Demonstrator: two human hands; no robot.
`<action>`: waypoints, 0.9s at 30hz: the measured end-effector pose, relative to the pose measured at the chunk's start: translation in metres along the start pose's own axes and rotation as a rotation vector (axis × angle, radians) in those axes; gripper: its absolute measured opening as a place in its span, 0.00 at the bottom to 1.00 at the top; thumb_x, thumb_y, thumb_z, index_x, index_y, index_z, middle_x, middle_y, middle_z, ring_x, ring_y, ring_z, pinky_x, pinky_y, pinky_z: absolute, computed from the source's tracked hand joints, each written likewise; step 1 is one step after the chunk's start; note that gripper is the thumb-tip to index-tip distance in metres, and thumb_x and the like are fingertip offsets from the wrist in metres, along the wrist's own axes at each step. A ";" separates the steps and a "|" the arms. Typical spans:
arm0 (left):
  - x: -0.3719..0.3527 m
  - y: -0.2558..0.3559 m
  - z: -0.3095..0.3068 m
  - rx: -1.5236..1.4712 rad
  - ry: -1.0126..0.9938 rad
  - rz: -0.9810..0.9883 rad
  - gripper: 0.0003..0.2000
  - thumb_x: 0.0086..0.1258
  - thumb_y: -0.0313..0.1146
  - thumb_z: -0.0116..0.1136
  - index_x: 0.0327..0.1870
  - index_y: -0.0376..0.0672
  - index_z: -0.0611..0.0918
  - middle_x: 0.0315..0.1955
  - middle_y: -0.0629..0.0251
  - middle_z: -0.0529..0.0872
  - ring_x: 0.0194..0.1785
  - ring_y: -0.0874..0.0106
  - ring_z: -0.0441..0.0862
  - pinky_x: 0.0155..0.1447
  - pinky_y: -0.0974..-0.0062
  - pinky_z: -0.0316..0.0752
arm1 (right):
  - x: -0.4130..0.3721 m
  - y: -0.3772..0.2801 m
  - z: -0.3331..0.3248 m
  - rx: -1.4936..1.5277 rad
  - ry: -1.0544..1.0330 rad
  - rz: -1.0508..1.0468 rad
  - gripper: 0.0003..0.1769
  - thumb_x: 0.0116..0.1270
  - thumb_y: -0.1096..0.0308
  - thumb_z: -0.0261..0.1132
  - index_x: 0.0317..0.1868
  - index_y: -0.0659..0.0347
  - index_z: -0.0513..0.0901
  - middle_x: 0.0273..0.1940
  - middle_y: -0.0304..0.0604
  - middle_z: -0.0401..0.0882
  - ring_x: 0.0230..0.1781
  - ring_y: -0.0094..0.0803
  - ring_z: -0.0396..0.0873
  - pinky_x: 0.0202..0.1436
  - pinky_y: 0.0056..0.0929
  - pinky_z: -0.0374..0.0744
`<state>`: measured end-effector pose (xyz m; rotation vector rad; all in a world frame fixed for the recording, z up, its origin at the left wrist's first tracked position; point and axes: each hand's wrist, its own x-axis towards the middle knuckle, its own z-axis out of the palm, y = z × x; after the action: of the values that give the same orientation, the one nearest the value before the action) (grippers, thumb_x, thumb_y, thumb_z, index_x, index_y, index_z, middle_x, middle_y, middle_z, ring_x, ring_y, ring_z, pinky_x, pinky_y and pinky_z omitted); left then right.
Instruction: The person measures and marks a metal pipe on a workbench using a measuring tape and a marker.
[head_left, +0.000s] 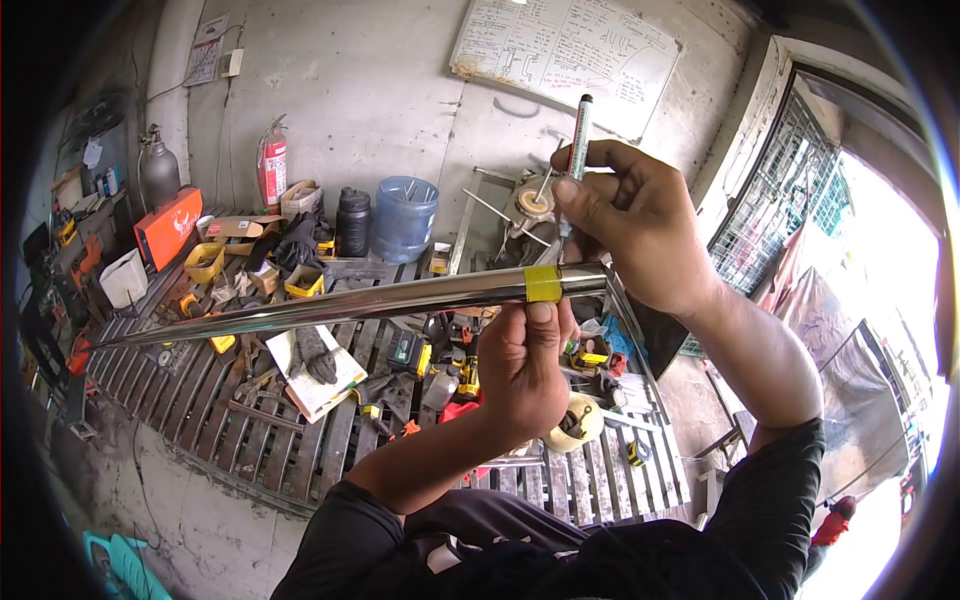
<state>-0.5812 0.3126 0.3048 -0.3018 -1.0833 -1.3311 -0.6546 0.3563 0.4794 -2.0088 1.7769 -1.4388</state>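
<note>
A long shiny metal tube (400, 297) lies across the view in front of me, its far end reaching left over the bench. Around it near the right end runs a yellow band of tape (543, 284). My left hand (525, 365) is closed on the tube from below, thumb at the band's lower edge. Pinched in my right hand (640, 225) is a marker pen (580, 135), black end up. Its lower end points down to the tube just beside the band; whether it touches cannot be made out.
Beneath is a slatted metal bench (270, 450) with a cordless tool (408, 352), a notebook with a glove (318, 360), a round tub (575, 420) and a tape measure (638, 453). Behind stand a blue water container (404, 220), a black jug (353, 222) and a fire extinguisher (272, 165).
</note>
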 end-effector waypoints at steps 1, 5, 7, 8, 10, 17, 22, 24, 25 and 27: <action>0.000 0.000 0.000 0.000 0.002 -0.001 0.17 0.95 0.40 0.45 0.41 0.39 0.75 0.31 0.68 0.77 0.34 0.77 0.70 0.46 0.69 0.76 | 0.001 -0.001 -0.001 -0.026 -0.013 0.067 0.22 0.82 0.62 0.72 0.59 0.77 0.82 0.30 0.39 0.88 0.26 0.18 0.83 0.29 0.20 0.78; 0.000 -0.001 -0.001 0.002 -0.003 0.002 0.17 0.95 0.39 0.45 0.41 0.40 0.75 0.32 0.68 0.77 0.34 0.77 0.70 0.46 0.68 0.76 | 0.006 -0.001 -0.004 -0.037 -0.044 0.236 0.19 0.84 0.64 0.71 0.62 0.73 0.84 0.36 0.36 0.89 0.27 0.16 0.81 0.31 0.19 0.79; 0.000 -0.001 -0.001 0.005 -0.004 0.001 0.17 0.95 0.39 0.45 0.40 0.40 0.75 0.32 0.68 0.77 0.34 0.77 0.69 0.46 0.68 0.76 | 0.006 0.002 -0.003 -0.008 -0.043 0.263 0.19 0.83 0.64 0.72 0.61 0.73 0.85 0.36 0.36 0.89 0.27 0.16 0.81 0.31 0.19 0.78; 0.000 0.000 -0.001 0.008 -0.001 -0.003 0.17 0.95 0.39 0.45 0.40 0.40 0.75 0.32 0.68 0.77 0.34 0.77 0.69 0.47 0.68 0.76 | 0.007 0.004 -0.003 0.000 -0.039 0.273 0.19 0.83 0.64 0.72 0.60 0.73 0.85 0.37 0.37 0.89 0.27 0.16 0.80 0.31 0.19 0.78; -0.001 0.000 0.000 0.012 0.000 -0.007 0.17 0.95 0.39 0.45 0.40 0.40 0.75 0.31 0.68 0.77 0.34 0.77 0.69 0.47 0.68 0.76 | 0.007 0.005 -0.002 0.019 -0.037 0.292 0.19 0.82 0.63 0.73 0.59 0.73 0.86 0.37 0.37 0.89 0.27 0.16 0.80 0.31 0.19 0.78; -0.001 -0.003 -0.002 0.016 -0.012 0.007 0.17 0.96 0.39 0.45 0.40 0.40 0.74 0.30 0.68 0.75 0.34 0.77 0.69 0.48 0.67 0.76 | 0.007 0.021 -0.001 0.152 -0.069 0.339 0.19 0.80 0.59 0.74 0.48 0.73 0.87 0.31 0.40 0.87 0.25 0.19 0.80 0.27 0.23 0.77; 0.001 -0.001 0.001 -0.015 -0.013 0.023 0.17 0.96 0.40 0.44 0.40 0.41 0.74 0.29 0.69 0.73 0.34 0.77 0.67 0.50 0.65 0.77 | 0.006 0.028 0.000 0.181 -0.079 0.370 0.19 0.78 0.59 0.75 0.38 0.70 0.88 0.27 0.39 0.84 0.23 0.20 0.78 0.25 0.25 0.76; 0.002 0.001 0.003 -0.017 -0.007 0.032 0.17 0.96 0.40 0.43 0.40 0.41 0.73 0.29 0.69 0.73 0.34 0.77 0.67 0.52 0.64 0.78 | 0.003 0.022 0.001 0.154 -0.084 0.406 0.19 0.78 0.60 0.76 0.37 0.70 0.88 0.26 0.39 0.83 0.23 0.20 0.77 0.25 0.25 0.75; 0.002 0.000 0.003 -0.021 -0.009 0.041 0.17 0.96 0.40 0.43 0.41 0.41 0.73 0.29 0.69 0.73 0.34 0.77 0.67 0.52 0.64 0.78 | 0.002 0.019 0.001 0.160 -0.097 0.414 0.19 0.78 0.60 0.76 0.37 0.69 0.88 0.26 0.39 0.83 0.23 0.20 0.77 0.25 0.26 0.75; 0.003 -0.001 0.003 -0.031 -0.015 0.059 0.18 0.96 0.40 0.42 0.41 0.41 0.73 0.29 0.70 0.72 0.34 0.76 0.67 0.52 0.64 0.78 | 0.000 0.013 0.001 0.173 -0.122 0.430 0.19 0.78 0.59 0.76 0.36 0.69 0.88 0.25 0.39 0.83 0.23 0.21 0.77 0.25 0.26 0.75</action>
<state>-0.5838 0.3130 0.3083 -0.3646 -1.0587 -1.2954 -0.6629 0.3512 0.4710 -1.4796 1.8161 -1.2543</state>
